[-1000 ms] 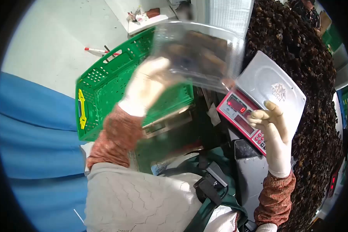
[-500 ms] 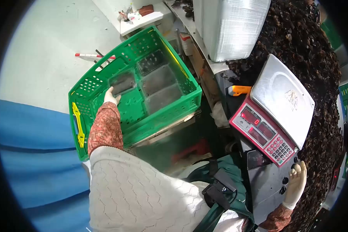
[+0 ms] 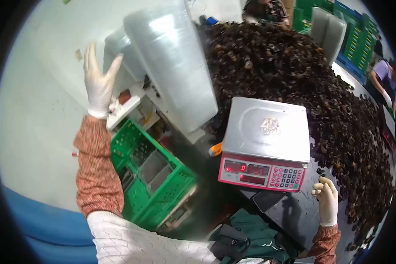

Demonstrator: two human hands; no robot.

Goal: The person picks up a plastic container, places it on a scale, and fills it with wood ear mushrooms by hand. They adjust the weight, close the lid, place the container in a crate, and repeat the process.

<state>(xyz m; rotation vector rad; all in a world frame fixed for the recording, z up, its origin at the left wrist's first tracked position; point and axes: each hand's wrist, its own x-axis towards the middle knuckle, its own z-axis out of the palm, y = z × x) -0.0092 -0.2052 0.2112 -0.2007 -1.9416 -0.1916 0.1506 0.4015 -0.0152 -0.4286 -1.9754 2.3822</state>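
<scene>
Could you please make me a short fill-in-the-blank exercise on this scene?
The clearest lit digit on the scale is ____.
The slotted plastic crate is coloured ____.
The raised hand, fingers spread, is the person's ____ one.
The dark heap lies beyond and to the ____ of the scale's keypad, not on its crate side.

Missing words: 0; green; left; right.
</scene>
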